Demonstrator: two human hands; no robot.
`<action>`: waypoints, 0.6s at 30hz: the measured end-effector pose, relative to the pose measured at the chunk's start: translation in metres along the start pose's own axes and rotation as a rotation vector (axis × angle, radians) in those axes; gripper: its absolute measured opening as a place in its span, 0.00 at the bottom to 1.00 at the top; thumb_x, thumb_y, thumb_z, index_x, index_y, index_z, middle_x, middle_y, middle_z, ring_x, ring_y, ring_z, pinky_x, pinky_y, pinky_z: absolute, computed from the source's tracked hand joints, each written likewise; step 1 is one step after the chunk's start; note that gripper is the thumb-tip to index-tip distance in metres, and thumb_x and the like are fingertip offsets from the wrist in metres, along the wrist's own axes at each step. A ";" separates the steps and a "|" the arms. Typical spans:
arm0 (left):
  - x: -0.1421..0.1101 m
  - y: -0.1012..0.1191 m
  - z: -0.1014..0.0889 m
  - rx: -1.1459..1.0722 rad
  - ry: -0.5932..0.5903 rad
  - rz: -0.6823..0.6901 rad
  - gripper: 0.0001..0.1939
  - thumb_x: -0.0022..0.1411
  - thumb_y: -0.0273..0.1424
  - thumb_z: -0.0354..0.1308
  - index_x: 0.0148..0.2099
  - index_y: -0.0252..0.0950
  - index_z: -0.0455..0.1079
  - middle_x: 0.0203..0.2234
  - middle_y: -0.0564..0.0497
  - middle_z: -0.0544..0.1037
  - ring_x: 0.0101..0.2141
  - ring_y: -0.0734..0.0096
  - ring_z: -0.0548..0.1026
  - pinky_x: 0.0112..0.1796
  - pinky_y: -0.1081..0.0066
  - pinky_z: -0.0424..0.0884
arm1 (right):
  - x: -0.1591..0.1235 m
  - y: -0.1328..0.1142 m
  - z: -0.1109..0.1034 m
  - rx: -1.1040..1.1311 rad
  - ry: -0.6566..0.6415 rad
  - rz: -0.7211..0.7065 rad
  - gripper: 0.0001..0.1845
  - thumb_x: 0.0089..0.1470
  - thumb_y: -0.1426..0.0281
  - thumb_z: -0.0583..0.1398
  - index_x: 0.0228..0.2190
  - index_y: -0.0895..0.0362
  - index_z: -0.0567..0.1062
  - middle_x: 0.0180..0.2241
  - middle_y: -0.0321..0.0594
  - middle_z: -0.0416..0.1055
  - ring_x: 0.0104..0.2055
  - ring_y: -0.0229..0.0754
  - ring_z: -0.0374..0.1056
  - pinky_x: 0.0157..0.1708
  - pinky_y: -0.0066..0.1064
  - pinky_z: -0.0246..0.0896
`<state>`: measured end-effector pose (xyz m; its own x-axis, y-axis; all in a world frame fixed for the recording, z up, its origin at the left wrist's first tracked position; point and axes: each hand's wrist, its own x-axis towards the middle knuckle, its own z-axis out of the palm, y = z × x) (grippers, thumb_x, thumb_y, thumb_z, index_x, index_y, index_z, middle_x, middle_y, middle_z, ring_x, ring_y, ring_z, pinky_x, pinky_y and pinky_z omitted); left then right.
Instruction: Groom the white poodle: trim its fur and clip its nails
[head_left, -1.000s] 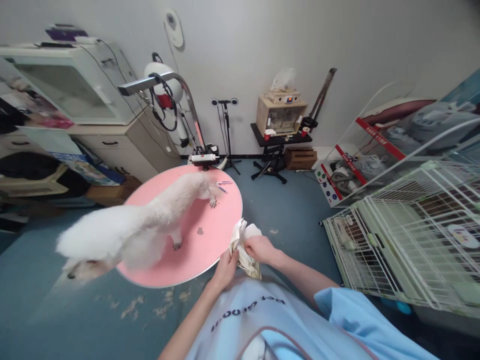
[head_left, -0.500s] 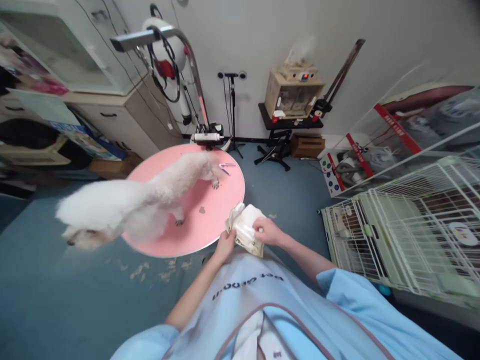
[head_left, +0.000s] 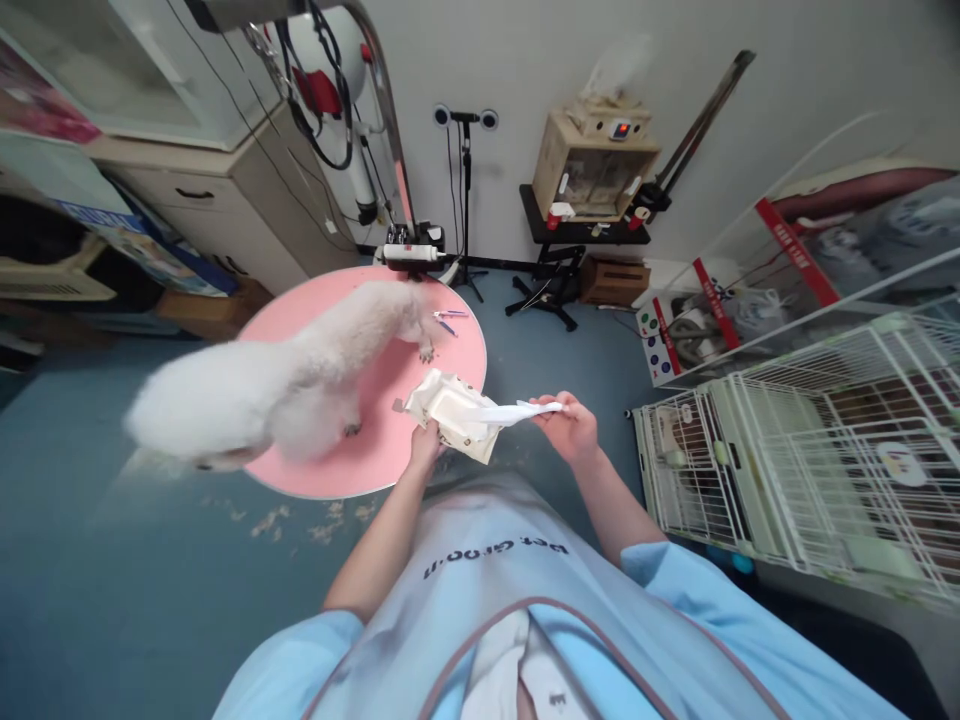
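- The left hand (head_left: 424, 444) is closed around the near end of a soft cream-white plastic pack of wipes (head_left: 450, 412), holding it above the near edge of the round pink grooming table (head_left: 390, 440).
- The right hand (head_left: 571, 428) pinches the end of a thin white wipe sheet (head_left: 517, 411), which stretches in a long strip from the pack's mouth toward 3 o'clock.
- The pack looks light and floppy, and its film is likely a little slippery. A grip across its body, close to the opening, seems the surest hold.
- The sheet looks limp, probably damp and easily torn, so it is best held at its free end between thumb and fingertips.
- A fluffy white dog (head_left: 277, 385) stands on the table at about 9 o'clock from the pack, its head hanging past the table's edge.
- Small pink-and-blue tools (head_left: 448, 319) lie on the table at 12 o'clock from the pack.
- A white wire cage (head_left: 810, 460) stands at 3 o'clock, well apart from the hands.
- The light blue apron (head_left: 495, 590) carries dark lettering, upside down in this view, which appears to read "pet groom".
- Any printing on the pack is too small to read.
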<state>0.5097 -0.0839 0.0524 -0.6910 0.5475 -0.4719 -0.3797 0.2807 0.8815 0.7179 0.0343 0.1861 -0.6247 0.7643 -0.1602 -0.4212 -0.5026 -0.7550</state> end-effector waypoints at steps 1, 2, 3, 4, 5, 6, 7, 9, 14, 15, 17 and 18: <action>0.005 0.001 0.001 0.018 -0.007 0.021 0.18 0.61 0.35 0.51 0.47 0.28 0.71 0.38 0.40 0.77 0.38 0.63 0.76 0.34 0.71 0.71 | -0.001 -0.002 0.005 0.004 0.004 -0.020 0.03 0.36 0.73 0.58 0.18 0.56 0.67 0.30 0.35 0.77 0.40 0.44 0.71 0.42 0.39 0.65; 0.010 0.001 0.002 0.050 -0.014 0.041 0.18 0.61 0.35 0.50 0.47 0.28 0.71 0.39 0.40 0.77 0.38 0.63 0.76 0.34 0.72 0.71 | -0.001 -0.003 0.010 0.005 0.005 -0.041 0.02 0.36 0.73 0.58 0.18 0.56 0.67 0.30 0.35 0.77 0.40 0.44 0.71 0.42 0.39 0.65; 0.014 0.001 0.003 0.088 -0.013 0.056 0.19 0.62 0.36 0.49 0.47 0.28 0.71 0.40 0.40 0.77 0.39 0.63 0.76 0.34 0.72 0.71 | -0.002 -0.004 0.014 0.001 0.004 -0.063 0.03 0.37 0.72 0.58 0.18 0.56 0.67 0.31 0.35 0.77 0.41 0.44 0.71 0.42 0.40 0.65; 0.018 -0.001 0.003 0.127 -0.005 0.063 0.20 0.62 0.36 0.48 0.47 0.27 0.71 0.39 0.39 0.77 0.38 0.62 0.76 0.33 0.72 0.70 | -0.002 -0.006 0.018 -0.007 0.001 -0.083 0.03 0.37 0.72 0.58 0.18 0.56 0.66 0.31 0.35 0.77 0.41 0.45 0.71 0.42 0.40 0.65; 0.021 -0.003 0.004 0.162 0.006 0.061 0.20 0.62 0.36 0.47 0.46 0.26 0.71 0.38 0.39 0.77 0.37 0.62 0.76 0.32 0.73 0.70 | -0.002 -0.007 0.022 -0.020 -0.001 -0.099 0.03 0.37 0.72 0.58 0.18 0.56 0.66 0.32 0.35 0.76 0.41 0.45 0.71 0.42 0.41 0.65; 0.024 -0.005 0.004 0.189 0.017 0.057 0.20 0.63 0.36 0.46 0.45 0.26 0.71 0.37 0.38 0.78 0.36 0.61 0.76 0.31 0.73 0.69 | -0.002 -0.008 0.026 -0.036 -0.001 -0.113 0.03 0.37 0.72 0.58 0.19 0.56 0.66 0.32 0.36 0.76 0.41 0.45 0.71 0.43 0.42 0.64; 0.026 -0.007 0.004 0.214 0.025 0.053 0.20 0.63 0.36 0.45 0.43 0.26 0.72 0.36 0.38 0.78 0.36 0.60 0.76 0.30 0.72 0.69 | -0.002 -0.009 0.029 -0.052 0.000 -0.123 0.04 0.37 0.72 0.58 0.19 0.56 0.66 0.32 0.36 0.76 0.41 0.45 0.71 0.43 0.43 0.64; 0.027 -0.011 0.004 0.283 0.045 0.064 0.20 0.64 0.36 0.44 0.41 0.27 0.73 0.35 0.37 0.78 0.37 0.58 0.76 0.31 0.71 0.68 | 0.000 -0.007 0.035 -0.080 0.006 -0.138 0.04 0.37 0.72 0.59 0.19 0.56 0.66 0.32 0.37 0.76 0.41 0.46 0.71 0.44 0.44 0.64; 0.015 -0.020 0.008 0.466 0.044 0.137 0.14 0.61 0.35 0.51 0.40 0.31 0.73 0.36 0.36 0.77 0.43 0.52 0.74 0.41 0.67 0.65 | 0.014 0.025 0.057 -0.256 0.005 -0.059 0.05 0.33 0.72 0.61 0.17 0.57 0.67 0.31 0.38 0.76 0.34 0.42 0.70 0.34 0.34 0.65; 0.012 -0.022 0.010 0.517 0.022 0.155 0.14 0.60 0.35 0.52 0.42 0.33 0.73 0.37 0.38 0.77 0.44 0.53 0.74 0.43 0.66 0.65 | 0.018 0.034 0.063 -0.324 0.012 -0.009 0.05 0.32 0.72 0.61 0.16 0.57 0.68 0.29 0.39 0.76 0.31 0.41 0.69 0.30 0.31 0.64; 0.012 -0.024 0.013 0.617 -0.006 0.168 0.15 0.62 0.35 0.50 0.47 0.35 0.72 0.38 0.39 0.78 0.43 0.55 0.74 0.43 0.66 0.65 | 0.026 0.042 0.072 -0.408 0.031 0.038 0.05 0.31 0.73 0.61 0.15 0.58 0.68 0.28 0.39 0.76 0.28 0.38 0.68 0.26 0.27 0.61; 0.015 -0.025 0.013 0.653 -0.005 0.160 0.17 0.63 0.35 0.48 0.48 0.34 0.71 0.38 0.38 0.77 0.42 0.55 0.75 0.42 0.66 0.65 | 0.029 0.042 0.076 -0.410 0.032 0.013 0.05 0.32 0.73 0.61 0.15 0.58 0.68 0.28 0.38 0.76 0.28 0.38 0.68 0.26 0.26 0.61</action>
<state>0.5170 -0.0727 0.0237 -0.7040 0.6253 -0.3366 0.1779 0.6141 0.7689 0.6319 0.0048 0.1985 -0.6045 0.7745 -0.1863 -0.1122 -0.3144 -0.9426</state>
